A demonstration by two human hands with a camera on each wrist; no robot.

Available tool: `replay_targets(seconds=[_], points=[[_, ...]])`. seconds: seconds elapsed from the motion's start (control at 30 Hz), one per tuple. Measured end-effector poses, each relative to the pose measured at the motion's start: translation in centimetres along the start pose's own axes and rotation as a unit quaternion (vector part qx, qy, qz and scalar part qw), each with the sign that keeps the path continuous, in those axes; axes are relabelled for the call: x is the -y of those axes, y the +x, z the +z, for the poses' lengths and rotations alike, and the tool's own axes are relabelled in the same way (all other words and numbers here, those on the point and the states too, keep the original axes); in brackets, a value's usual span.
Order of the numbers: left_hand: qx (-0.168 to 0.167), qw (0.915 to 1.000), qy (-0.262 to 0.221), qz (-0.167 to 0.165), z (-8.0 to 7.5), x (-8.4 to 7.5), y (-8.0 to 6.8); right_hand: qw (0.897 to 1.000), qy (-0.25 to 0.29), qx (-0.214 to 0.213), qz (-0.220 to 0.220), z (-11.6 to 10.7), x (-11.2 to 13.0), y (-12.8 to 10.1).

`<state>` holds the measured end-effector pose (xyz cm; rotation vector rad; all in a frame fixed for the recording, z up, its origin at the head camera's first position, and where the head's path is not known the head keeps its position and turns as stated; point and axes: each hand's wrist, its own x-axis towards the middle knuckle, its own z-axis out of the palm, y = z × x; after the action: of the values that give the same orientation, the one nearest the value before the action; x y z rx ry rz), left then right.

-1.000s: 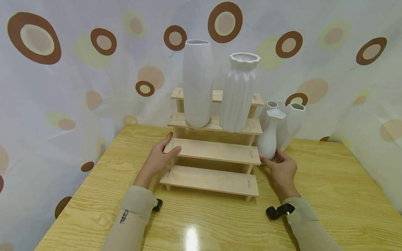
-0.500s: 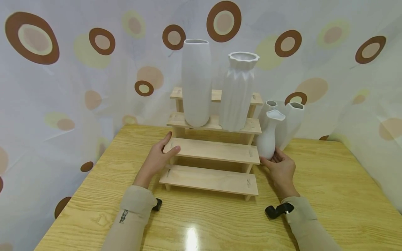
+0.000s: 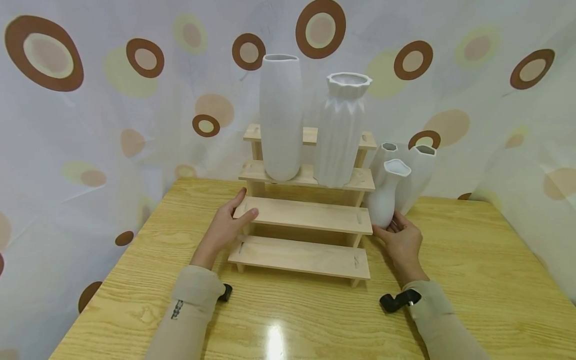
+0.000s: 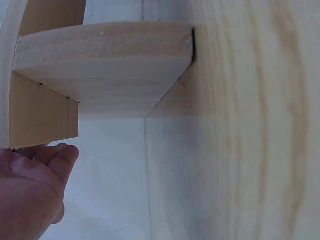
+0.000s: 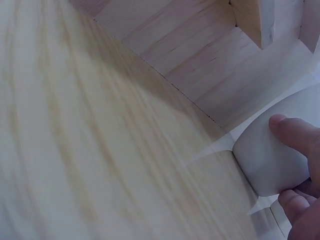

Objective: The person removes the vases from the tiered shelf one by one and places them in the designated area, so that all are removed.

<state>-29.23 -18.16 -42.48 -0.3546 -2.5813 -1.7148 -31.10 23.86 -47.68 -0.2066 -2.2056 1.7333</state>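
My left hand (image 3: 223, 223) grips the left end of a stepped wooden display stand (image 3: 303, 214), its thumb lying on top of the second board from the bottom. In the left wrist view the fingers (image 4: 60, 162) reach along the stand's side. Beside the stand's right side, my right hand (image 3: 403, 243) holds a small white vase (image 3: 382, 202) low on its body. The right wrist view has the thumb (image 5: 292, 132) on one side of this vase and fingertips under the other. Its wavy rim leans a little to the right.
A tall smooth white vase (image 3: 281, 120) and a pleated white vase (image 3: 339, 137) stand on the third board. Behind the small vase are two more white vases, one angular (image 3: 418, 172) and one mostly hidden (image 3: 380, 155). The stand rests on a wood-grain table (image 3: 472, 270), before a patterned cloth (image 3: 157, 115).
The small vase has tilted slightly in my right hand, so more of its mouth shows and its rim sits a little further right. My left hand stays on the stand.
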Motion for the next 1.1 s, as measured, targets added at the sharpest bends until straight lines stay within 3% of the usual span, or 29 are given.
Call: replay_targets(seconds=[0.63,1.1], points=[[0.002,1.0000,-0.003,-0.002,0.05,-0.27,-0.10,1.000,-0.006,0.008,-0.005,-0.10,-0.05,0.09],[-0.002,1.0000,-0.002,0.005,0.10,-0.02,-0.06,0.998,0.063,-0.004,0.026,0.28,0.83,-0.22]])
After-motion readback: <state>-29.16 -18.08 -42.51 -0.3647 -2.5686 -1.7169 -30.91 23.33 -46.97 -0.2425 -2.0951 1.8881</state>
